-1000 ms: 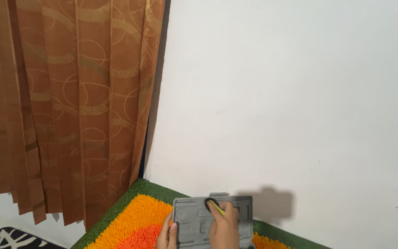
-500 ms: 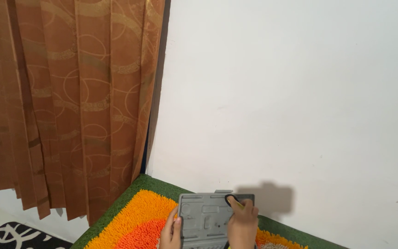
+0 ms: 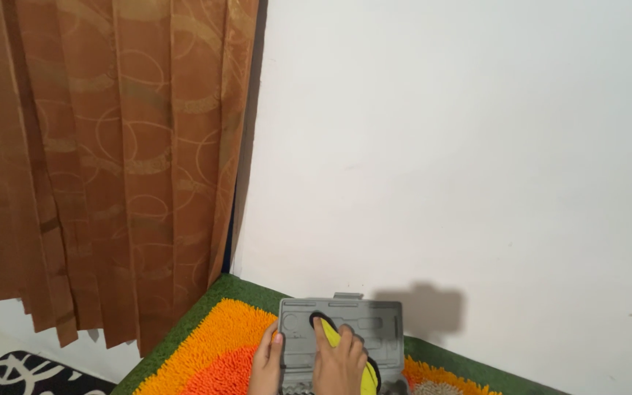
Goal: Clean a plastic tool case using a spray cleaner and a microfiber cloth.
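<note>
Mostly a plain white wall (image 3: 462,161) here, with a rust-orange patterned curtain (image 3: 104,161) hanging over at 9 o'clock and a shaggy rug (image 3: 221,347) down at 6 o'clock, orange pile with a green border, tucked right into the corner. A bit of black-and-white mat (image 3: 9,377) peeks in at 7 o'clock. Standing upright on the rug is a grey plastic case lid (image 3: 341,329), moulded with recesses, close to the wall, with its shadow falling on the wall toward 3 o'clock. The left hand (image 3: 265,366) is curled around the lid's left edge, thumb on the front, which looks like it's there to keep the thing propped open and steady. The right hand (image 3: 339,362) is closed around a yellow and black handled tool (image 3: 330,335), whose black-rimmed end is pressed against the lid's inner face near one of the moulded slots, probably lined up with it. What kind of tool it is can't be told, since the hand covers most of it and the frame cuts off below.
</note>
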